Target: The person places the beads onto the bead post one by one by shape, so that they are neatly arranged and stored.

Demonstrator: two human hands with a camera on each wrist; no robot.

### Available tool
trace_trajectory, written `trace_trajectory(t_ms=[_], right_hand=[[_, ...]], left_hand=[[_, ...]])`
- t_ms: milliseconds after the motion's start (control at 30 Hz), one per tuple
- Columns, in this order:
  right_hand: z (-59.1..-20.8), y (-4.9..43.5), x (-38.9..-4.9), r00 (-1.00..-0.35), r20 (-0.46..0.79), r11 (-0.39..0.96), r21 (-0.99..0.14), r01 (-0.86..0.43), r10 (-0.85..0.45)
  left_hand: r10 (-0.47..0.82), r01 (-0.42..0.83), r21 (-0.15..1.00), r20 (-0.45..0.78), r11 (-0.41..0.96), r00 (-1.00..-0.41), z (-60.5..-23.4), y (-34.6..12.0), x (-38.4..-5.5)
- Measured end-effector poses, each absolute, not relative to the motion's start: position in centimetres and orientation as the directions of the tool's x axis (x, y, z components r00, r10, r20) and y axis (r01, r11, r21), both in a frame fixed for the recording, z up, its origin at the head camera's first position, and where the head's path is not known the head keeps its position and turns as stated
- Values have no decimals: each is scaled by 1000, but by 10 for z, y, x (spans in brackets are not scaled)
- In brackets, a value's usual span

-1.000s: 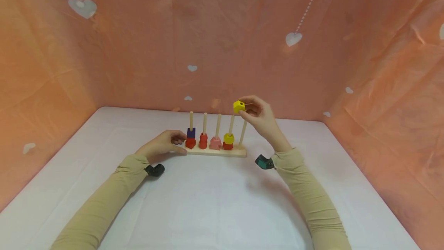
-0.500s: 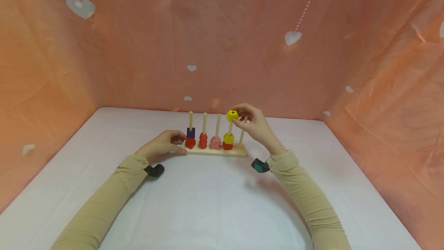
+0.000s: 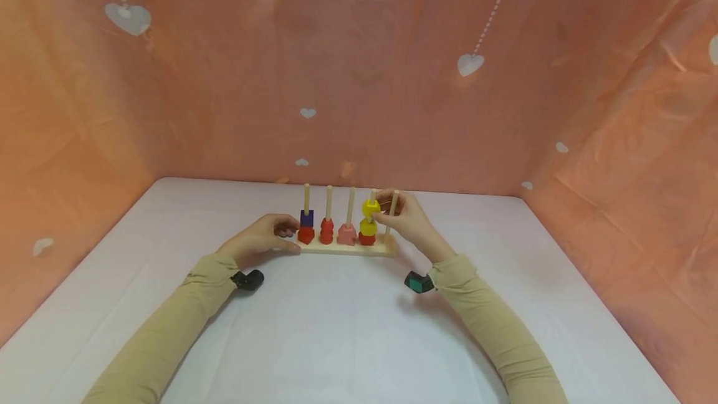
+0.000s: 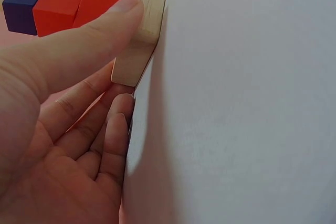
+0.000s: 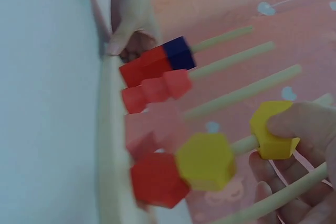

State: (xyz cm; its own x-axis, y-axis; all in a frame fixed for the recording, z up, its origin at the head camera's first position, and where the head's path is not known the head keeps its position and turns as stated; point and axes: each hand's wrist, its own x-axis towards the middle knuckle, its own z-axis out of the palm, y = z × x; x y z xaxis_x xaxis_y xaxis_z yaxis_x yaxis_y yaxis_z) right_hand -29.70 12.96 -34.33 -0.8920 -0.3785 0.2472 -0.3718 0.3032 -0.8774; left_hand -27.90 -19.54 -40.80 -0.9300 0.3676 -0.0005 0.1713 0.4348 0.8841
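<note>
A wooden peg stand [image 3: 336, 249] with several upright pegs stands on the table. My left hand [image 3: 263, 237] grips its left end, thumb on the front of the base [image 4: 151, 9] and fingers curled behind. My right hand [image 3: 412, 220] pinches a yellow hexagonal block [image 5: 273, 129] threaded on the fourth peg. Below that block, with bare peg between, sits another yellow hexagonal block [image 5: 206, 161] on top of a red one [image 5: 159, 179]. The leftmost peg carries a dark blue block [image 3: 306, 217] over red blocks [image 3: 305, 235].
Red blocks [image 3: 327, 231] are stacked on the second peg and pink blocks [image 3: 346, 234] on the third. The rightmost peg [image 3: 395, 204] rises bare, close by my right fingers. A pink cloth with hearts [image 3: 359, 80] surrounds the white table [image 3: 336, 329].
My right hand has moved left and down, bringing the yellow block from above the pegs onto the fourth peg and partway down it. My left hand keeps its grip on the stand.
</note>
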Motion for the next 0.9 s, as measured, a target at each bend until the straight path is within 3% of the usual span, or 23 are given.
trace_trajectory(t_ms=[433, 900], right_hand=[[-359, 129, -301, -900, 142, 312, -906, -286, -413], [-361, 141, -303, -844, 176, 307, -878, -367, -506]], left_hand=[[363, 170, 883, -1, 437, -932, -407, -196, -280], [385, 139, 902, -32, 409, -922, -412, -197, -278]])
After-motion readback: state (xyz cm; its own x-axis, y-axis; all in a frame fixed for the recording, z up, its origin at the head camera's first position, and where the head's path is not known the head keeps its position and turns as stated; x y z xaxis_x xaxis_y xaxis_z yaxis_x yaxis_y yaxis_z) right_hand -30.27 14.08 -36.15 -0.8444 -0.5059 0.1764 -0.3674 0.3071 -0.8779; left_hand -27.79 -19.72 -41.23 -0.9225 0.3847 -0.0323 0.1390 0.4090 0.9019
